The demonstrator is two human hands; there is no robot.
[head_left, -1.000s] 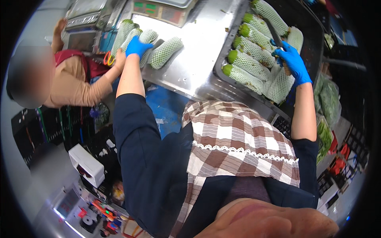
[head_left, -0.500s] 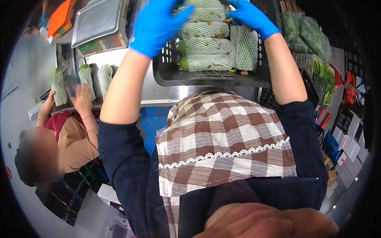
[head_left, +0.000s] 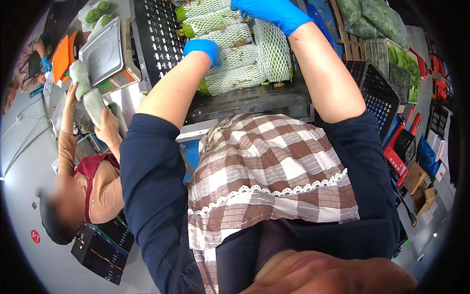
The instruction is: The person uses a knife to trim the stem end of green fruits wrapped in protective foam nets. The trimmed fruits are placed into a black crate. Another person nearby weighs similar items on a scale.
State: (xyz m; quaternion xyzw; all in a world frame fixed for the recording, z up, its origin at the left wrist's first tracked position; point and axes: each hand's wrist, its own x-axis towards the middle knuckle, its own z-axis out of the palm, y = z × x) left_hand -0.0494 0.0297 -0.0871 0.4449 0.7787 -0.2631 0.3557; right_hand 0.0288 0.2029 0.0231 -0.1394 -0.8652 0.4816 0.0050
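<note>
A black slotted crate (head_left: 210, 111) in front of me holds rows of long green vegetables (head_left: 235, 80) in white foam net sleeves. Another sleeved vegetable (head_left: 272, 51) lies crosswise along their right ends. My left hand (head_left: 204, 51), in a blue glove, reaches down over the left ends of the rows; its fingers are hidden among the sleeves. Gloved in blue too, my right hand (head_left: 276, 14) bends over the rows at the far side. Its fingers are pressed together and pointing left, and what they hold, if anything, is hidden.
At the left a co-worker (head_left: 100, 181) lifts sleeved vegetables (head_left: 94, 105) in both hands. Behind them stand a weighing scale (head_left: 103, 51) and an orange scale (head_left: 63, 54). To my right are a stacked black crate (head_left: 374, 90), leafy greens (head_left: 404, 68) and bagged greens (head_left: 369, 17).
My left hand has come down from above the crate onto the rows. My right hand has moved left over the sleeves. The co-worker has raised sleeved vegetables. The view has shifted.
</note>
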